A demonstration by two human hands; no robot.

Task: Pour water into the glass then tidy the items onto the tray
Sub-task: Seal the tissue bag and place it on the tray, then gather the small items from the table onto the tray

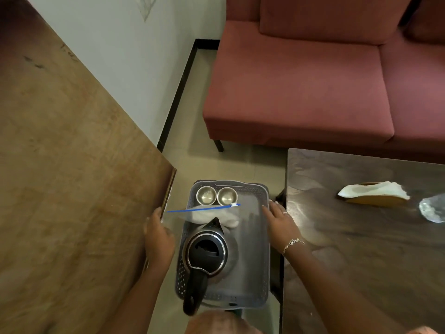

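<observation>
A grey perforated tray [250,261] hangs over the floor in the gap between two tables. On it stand a steel kettle with a black lid and handle [209,251] and two small steel cups [206,195] [227,196] at the far end. A clear zip bag with a blue strip [212,213] lies between cups and kettle, and the strip sticks out past the left rim. My right hand [280,225] grips the tray's right rim. My left hand [157,237] is at the left side with its fingers curled down by the rim.
A light wooden table [60,189] fills the left. A dark table [361,237] on the right carries a white napkin in a wooden holder [375,192] and crumpled clear plastic [432,209]. A red sofa [301,80] stands behind, with a white wall at the back left.
</observation>
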